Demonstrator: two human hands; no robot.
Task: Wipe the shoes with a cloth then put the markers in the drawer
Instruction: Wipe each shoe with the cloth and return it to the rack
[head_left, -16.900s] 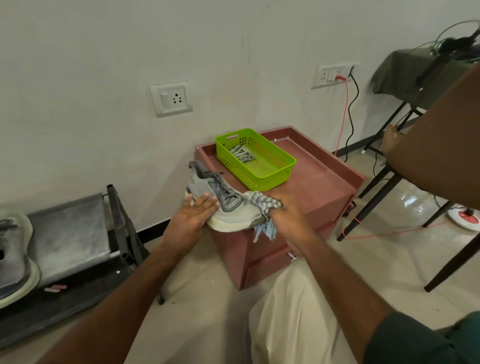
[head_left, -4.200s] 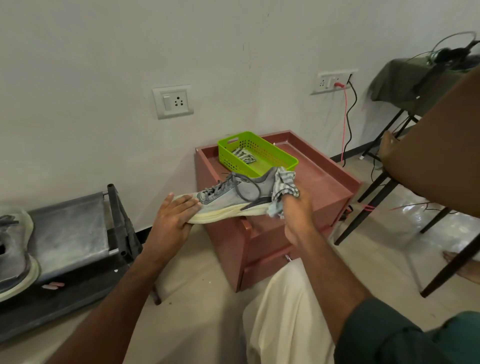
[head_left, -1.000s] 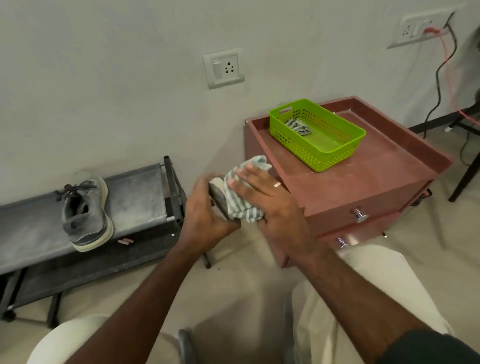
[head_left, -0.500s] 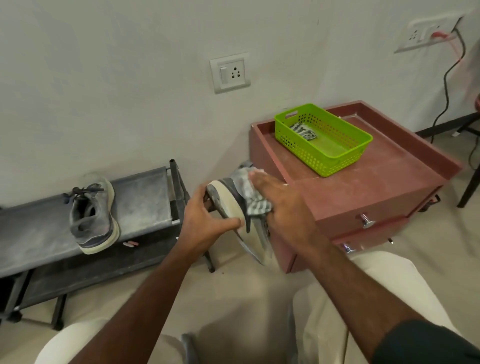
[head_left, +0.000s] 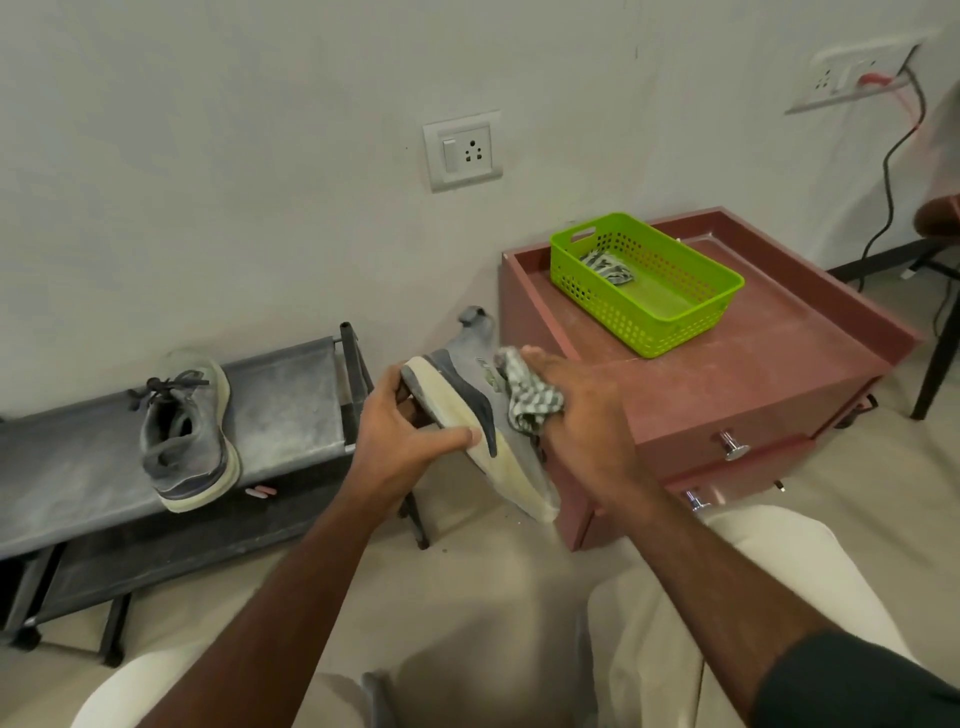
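Grey shoe (head_left: 470, 410) tilted sole-out, checked cloth (head_left: 530, 397) against its side

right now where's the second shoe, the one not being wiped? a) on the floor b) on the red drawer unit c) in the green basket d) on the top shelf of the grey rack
d: the second shoe rests on the grey rack at left, while the green basket holds only a striped cloth.

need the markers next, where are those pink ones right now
In the head view, the two pink markers lie at lower left on the dark shoe rack, just right of the grey shoe parked there.
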